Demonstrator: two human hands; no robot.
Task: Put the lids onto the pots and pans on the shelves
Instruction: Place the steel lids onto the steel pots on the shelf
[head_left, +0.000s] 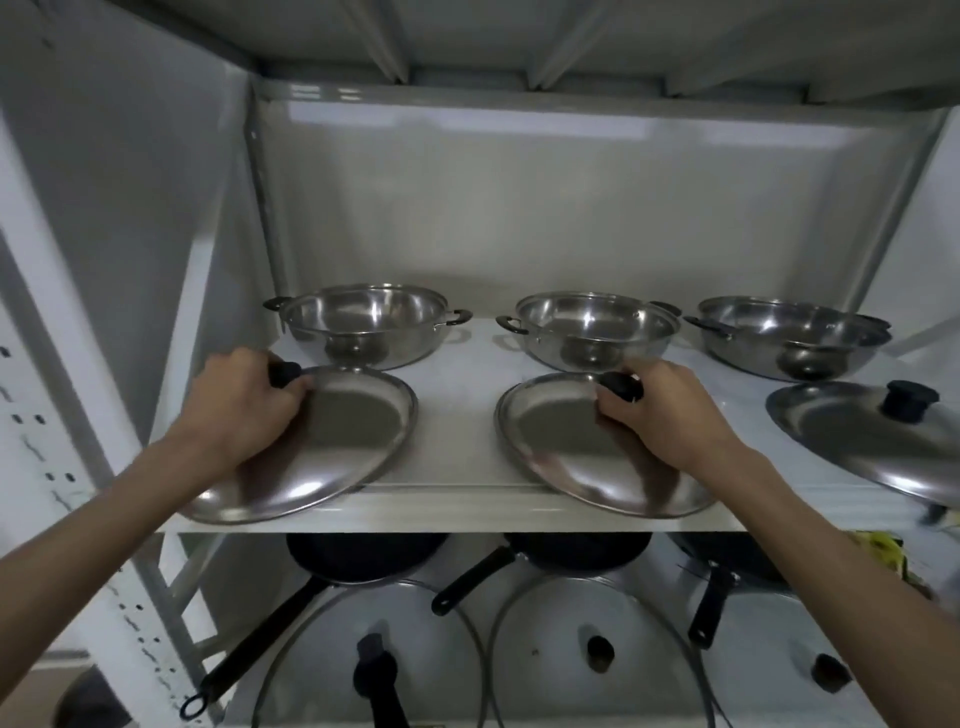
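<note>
I am holding a steel lid's knob in each hand: left hand (244, 400), right hand (660, 410). All three steel pots (363, 322) are still sitting open behind them; no lid is on yet.

A: What do the forearms show?
B: Both are bare to the frame edge, with no sleeve on either.
A: And the left hand (244, 402) and right hand (670, 415)?
B: Ungloved, fingers bare.

3 pots (592, 330) behind 3 lids (332, 447), pans (363, 558) on shelf below
</note>
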